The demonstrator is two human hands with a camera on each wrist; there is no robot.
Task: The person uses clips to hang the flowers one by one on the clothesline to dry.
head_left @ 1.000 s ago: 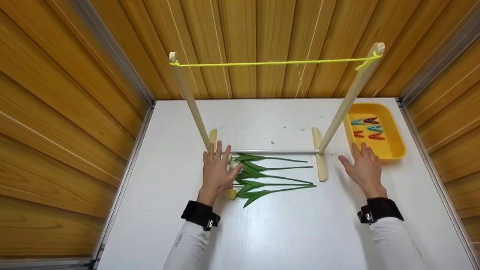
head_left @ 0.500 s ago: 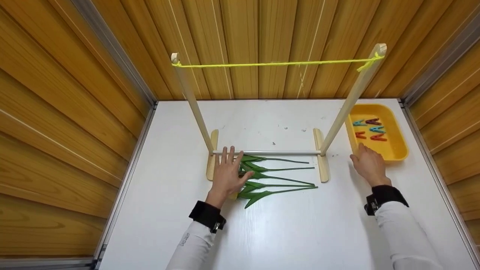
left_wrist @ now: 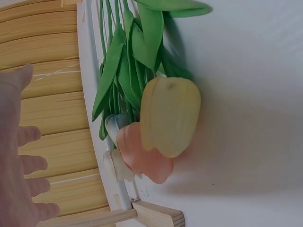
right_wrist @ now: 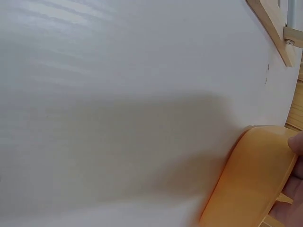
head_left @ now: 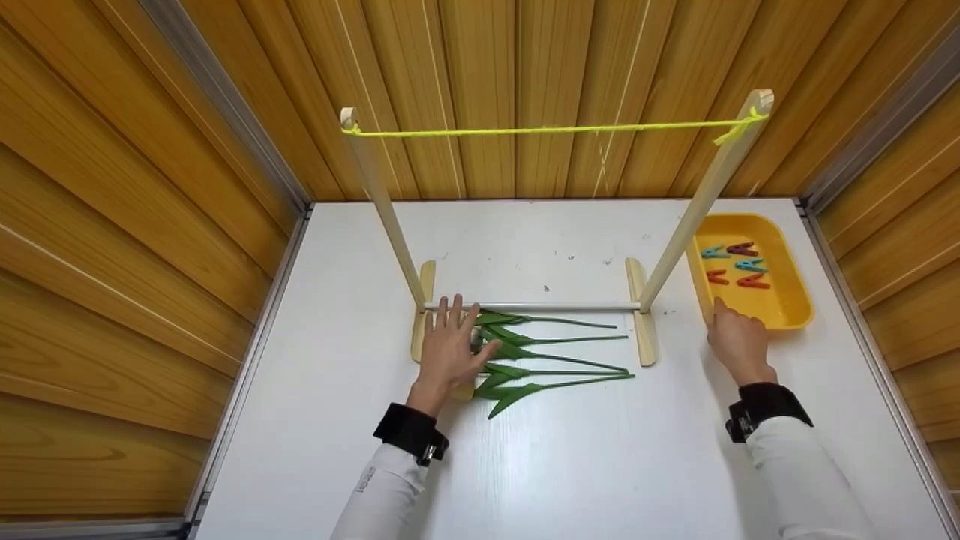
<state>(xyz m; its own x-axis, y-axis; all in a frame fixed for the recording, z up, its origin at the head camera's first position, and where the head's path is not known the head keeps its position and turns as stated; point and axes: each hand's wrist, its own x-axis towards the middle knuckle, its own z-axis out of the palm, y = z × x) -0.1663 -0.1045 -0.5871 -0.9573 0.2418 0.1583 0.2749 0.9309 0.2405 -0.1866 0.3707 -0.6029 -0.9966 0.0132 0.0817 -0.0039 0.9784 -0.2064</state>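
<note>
My left hand [head_left: 448, 352] is spread with straight fingers over the flower heads of several artificial tulips, whose green leaves and stems [head_left: 574, 358] point right. In the left wrist view a yellow tulip [left_wrist: 170, 116], a pink tulip [left_wrist: 142, 153] and paler blooms lie below and beside that hand, apart from it. At the right, my right hand [head_left: 739, 345] pinches the near-left rim of a yellow tray [head_left: 776, 304]. The right wrist view has the thumb [right_wrist: 297, 143] outside the wall and the fingers inside. Several clothespins [head_left: 751, 265], blue, red and purple, lie in the tray.
A wooden stand with a left post [head_left: 386, 214] and a right post [head_left: 701, 206] rises behind the tulips. Yellow string [head_left: 555, 130] spans the post tops; a white rod [head_left: 555, 306] joins the feet. Wood-patterned walls [head_left: 517, 67] enclose the white table [head_left: 555, 472] on three sides.
My left hand has shifted slightly right over the tulips. The right hand has moved from beside the tray to grip its rim, and the tray has slid a little towards me.
</note>
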